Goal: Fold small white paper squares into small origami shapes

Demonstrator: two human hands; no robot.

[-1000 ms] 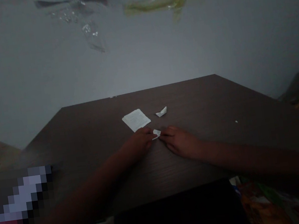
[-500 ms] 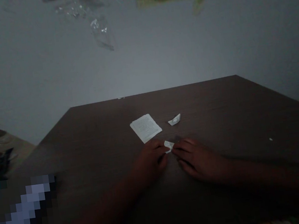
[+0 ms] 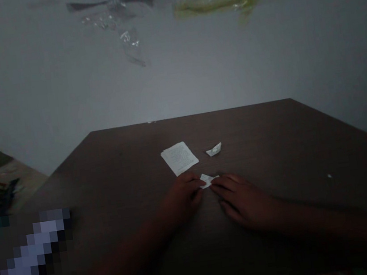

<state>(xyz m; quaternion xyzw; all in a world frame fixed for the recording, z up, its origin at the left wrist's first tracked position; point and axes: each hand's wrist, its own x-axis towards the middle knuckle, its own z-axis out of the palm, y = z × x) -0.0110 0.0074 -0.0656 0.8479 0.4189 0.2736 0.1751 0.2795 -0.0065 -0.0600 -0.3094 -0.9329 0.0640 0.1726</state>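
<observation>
A small folded white paper lies on the brown table between my two hands. My left hand has its fingers closed on the paper's left side. My right hand grips the right side with its fingertips, the thumb lower down near the tabletop. Just beyond my left hand rests a stack of square printed sheets. A small folded paper boat shape sits to the right of the stack, touching neither hand.
The dark brown table meets a grey wall with clear and yellow tape on it. A tiny white scrap lies at the right. A pixelated, blurred-out object is at the lower left, with clutter beyond the table's left edge.
More of the small paper now shows between my fingers, including a corner by my right fingertips. Both hands stay almost in place; the view has shifted slightly.
</observation>
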